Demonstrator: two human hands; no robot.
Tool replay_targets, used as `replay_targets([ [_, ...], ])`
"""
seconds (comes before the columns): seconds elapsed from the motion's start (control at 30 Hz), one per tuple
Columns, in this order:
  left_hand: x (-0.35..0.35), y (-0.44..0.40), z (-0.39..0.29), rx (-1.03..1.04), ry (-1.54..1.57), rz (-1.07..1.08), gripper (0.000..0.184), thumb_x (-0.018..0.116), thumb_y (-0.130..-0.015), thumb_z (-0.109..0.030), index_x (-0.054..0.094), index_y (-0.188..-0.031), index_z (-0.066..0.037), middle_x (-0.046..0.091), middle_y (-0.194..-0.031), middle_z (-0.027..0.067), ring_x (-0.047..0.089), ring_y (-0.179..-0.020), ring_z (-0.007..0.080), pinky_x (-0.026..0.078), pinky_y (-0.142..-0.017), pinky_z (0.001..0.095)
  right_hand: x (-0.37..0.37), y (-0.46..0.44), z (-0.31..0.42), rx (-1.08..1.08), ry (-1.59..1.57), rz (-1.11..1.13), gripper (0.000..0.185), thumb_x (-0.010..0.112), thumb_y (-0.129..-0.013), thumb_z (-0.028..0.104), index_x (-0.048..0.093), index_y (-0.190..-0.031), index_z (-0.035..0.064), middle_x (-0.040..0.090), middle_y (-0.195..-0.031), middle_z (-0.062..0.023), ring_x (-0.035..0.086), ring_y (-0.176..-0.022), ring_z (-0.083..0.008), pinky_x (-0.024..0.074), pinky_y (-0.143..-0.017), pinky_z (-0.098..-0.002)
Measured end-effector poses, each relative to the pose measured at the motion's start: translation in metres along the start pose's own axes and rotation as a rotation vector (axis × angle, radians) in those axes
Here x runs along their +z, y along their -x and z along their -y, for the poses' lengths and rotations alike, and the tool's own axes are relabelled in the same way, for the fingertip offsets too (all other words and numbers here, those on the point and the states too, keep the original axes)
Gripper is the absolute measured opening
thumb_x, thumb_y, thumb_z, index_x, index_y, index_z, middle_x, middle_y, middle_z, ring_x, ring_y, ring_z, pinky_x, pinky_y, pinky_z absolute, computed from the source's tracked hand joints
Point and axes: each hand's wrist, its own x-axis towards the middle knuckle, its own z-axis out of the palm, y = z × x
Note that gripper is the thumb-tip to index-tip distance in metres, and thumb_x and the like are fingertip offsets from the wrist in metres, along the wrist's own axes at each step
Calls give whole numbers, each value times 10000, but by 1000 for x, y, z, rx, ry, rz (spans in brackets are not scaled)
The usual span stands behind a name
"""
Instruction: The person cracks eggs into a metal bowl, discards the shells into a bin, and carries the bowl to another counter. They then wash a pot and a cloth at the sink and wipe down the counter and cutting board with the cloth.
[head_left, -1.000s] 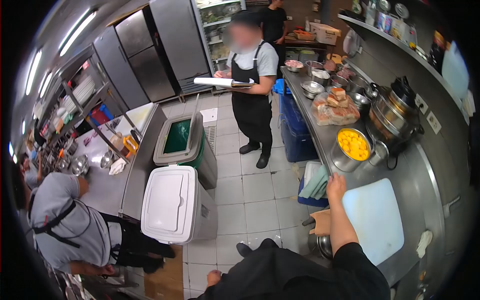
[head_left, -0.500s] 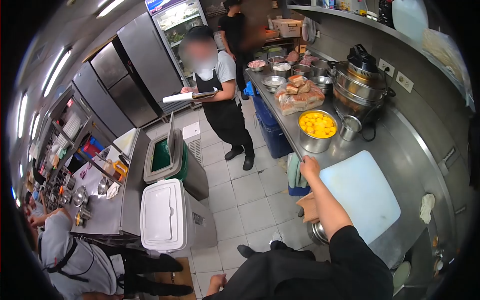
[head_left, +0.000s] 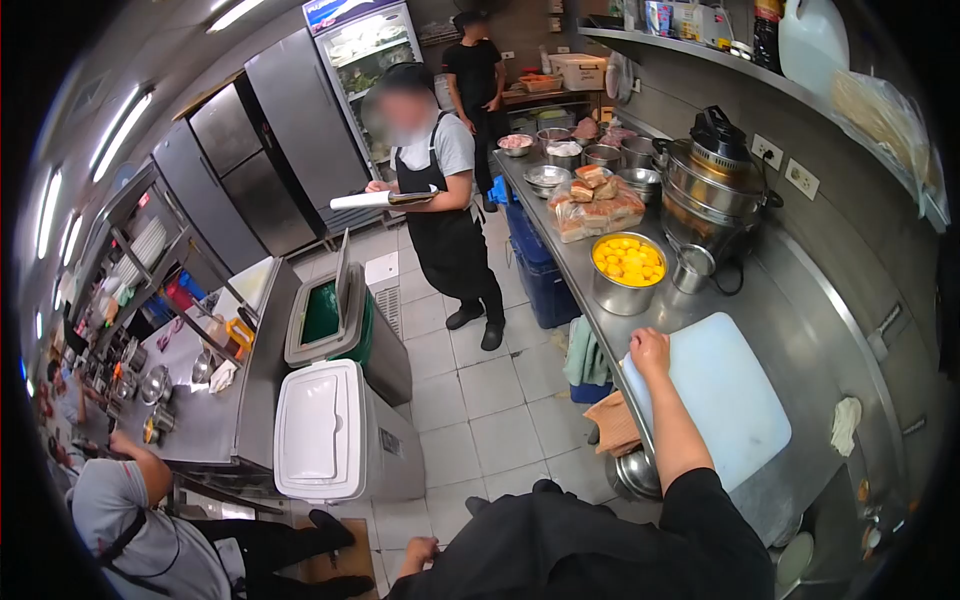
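My right hand [head_left: 651,353] is at the near-left corner of a white cutting board [head_left: 715,400], with its fingers curled in and no object visible in them. The board lies flat on the steel counter. Beyond the hand stands a steel pot [head_left: 625,297] filled with egg yolks [head_left: 630,260]. Low at my side hangs my left hand [head_left: 420,550], its fingers loosely closed and nothing showing in them. Below the counter edge near my right hand are a green cloth [head_left: 586,354] and a brown paper-like piece [head_left: 613,424].
Bagged meat slabs [head_left: 597,208], a steel cup [head_left: 693,268] and a large lidded cooker [head_left: 715,180] stand along the counter. A person holding a clipboard [head_left: 385,200] is ahead. Two bins, one with a white lid [head_left: 320,430], stand left. Another person [head_left: 130,510] works behind them.
My right hand has moved from the counter's front edge by the green cloth onto the cutting board's corner. The person ahead has turned slightly, and my view has shifted a little.
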Motion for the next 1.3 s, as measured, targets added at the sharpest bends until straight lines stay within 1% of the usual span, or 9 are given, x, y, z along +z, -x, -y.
replay_targets([
  [0.17, 3, -35, -7, -162, 378, -8, 231, 595, -860, -257, 719, -830, -65, 729, -781, 71, 668, -601, 195, 520, -549, 338, 1, 0, 0, -41, -15, -46, 101, 640, -818, 157, 692, -891, 111, 663, -896, -75, 625, -915, -267, 420, -872, -413],
  [0.23, -6, -31, -24, -271, 351, 38, 284, 565, -886, -296, 719, -843, -61, 701, -713, 52, 649, -608, 181, 526, -580, 348, 0, -1, 2, -9, 1, -29, 105, 646, -816, 151, 693, -902, 113, 666, -903, -70, 627, -923, -264, 422, -881, -409],
  [0.37, -1, -14, -35, -400, 263, 47, 308, 571, -865, -350, 731, -865, -86, 729, -784, 69, 683, -683, 233, 535, -642, 378, -2, 1, 3, -11, -31, -36, 111, 640, -809, 150, 693, -896, 108, 678, -902, -83, 630, -906, -287, 430, -885, -412],
  [0.5, 32, 0, 11, -45, 88, 39, 332, 572, -825, -396, 739, -910, -121, 737, -901, 95, 697, -819, 310, 533, -740, 409, -2, 1, 3, -16, -24, -43, 95, 650, -812, 146, 688, -891, 110, 670, -896, -75, 628, -906, -279, 429, -887, -408],
  [0.9, 61, -21, 20, 35, -238, 185, 448, 558, -779, -482, 727, -1020, -145, 714, -1026, 136, 678, -967, 363, 524, -844, 434, 1, 0, 1, -40, -26, -56, 82, 659, -813, 157, 679, -877, 109, 656, -872, -72, 624, -901, -273, 428, -877, -408],
  [0.97, 59, -14, 26, -33, -108, 169, 445, 564, -795, -479, 726, -1024, -133, 713, -1040, 138, 678, -977, 361, 524, -849, 434, 2, 0, 0, -35, -22, -54, 81, 658, -815, 159, 678, -875, 108, 656, -870, -72, 623, -900, -275, 427, -875, -409],
  [1.07, 59, 3, 34, 281, 627, -150, 423, 572, -838, -468, 725, -1032, -125, 713, -1069, 126, 677, -988, 345, 521, -856, 433, 2, -1, -1, -46, -57, -72, 92, 650, -843, 185, 669, -860, 96, 654, -862, -78, 620, -893, -280, 425, -869, -411],
  [1.17, 62, 4, 32, 437, 823, -289, 397, 583, -867, -456, 731, -1006, -115, 732, -969, 131, 706, -880, 318, 537, -793, 414, 2, -2, -2, 22, -28, 10, 142, 636, -876, 219, 653, -837, 84, 648, -852, -90, 614, -877, -292, 425, -859, -415],
  [1.3, 54, -15, 32, -38, 769, -20, 387, 569, -886, -437, 736, -946, -93, 718, -790, 137, 707, -682, 283, 554, -692, 390, 1, -2, 1, -31, 20, -20, 181, 627, -892, 241, 638, -817, 77, 642, -844, -101, 608, -858, -306, 427, -850, -424],
])
